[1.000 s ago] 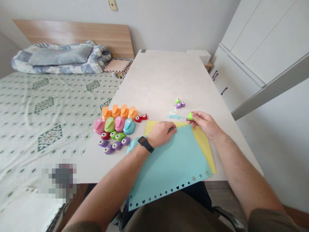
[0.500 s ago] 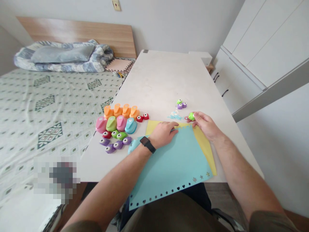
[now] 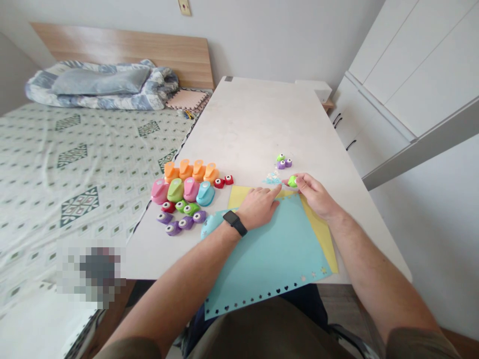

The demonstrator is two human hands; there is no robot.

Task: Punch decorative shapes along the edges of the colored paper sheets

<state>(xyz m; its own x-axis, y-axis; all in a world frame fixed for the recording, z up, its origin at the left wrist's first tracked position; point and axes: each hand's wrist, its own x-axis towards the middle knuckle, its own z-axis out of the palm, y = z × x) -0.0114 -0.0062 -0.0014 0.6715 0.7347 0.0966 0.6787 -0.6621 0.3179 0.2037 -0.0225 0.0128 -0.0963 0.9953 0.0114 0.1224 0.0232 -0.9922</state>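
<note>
My right hand [image 3: 313, 193] pinches a small green paper punch [image 3: 292, 181] at the far edge of a light blue paper sheet [image 3: 273, 249]. My left hand [image 3: 259, 206], with a black watch on the wrist, lies on the blue sheet with fingers stretched toward that edge and the index finger pointing at the punch. The blue sheet has a row of punched shapes along its near edge and overhangs the table toward me. Under it lies a yellow sheet [image 3: 322, 232]. Blue paper scraps [image 3: 272, 178] lie just beyond the sheets.
A group of large and small coloured punches [image 3: 187, 194] stands left of the sheets on the white table [image 3: 247, 124]. Three small punches [image 3: 284, 161] sit beyond the scraps. A bed [image 3: 75, 144] lies to the left, white cabinets [image 3: 392, 75] to the right.
My right hand has carried the green punch a little to the left along the blue sheet's far edge. My left hand's fingers have stretched forward toward it.
</note>
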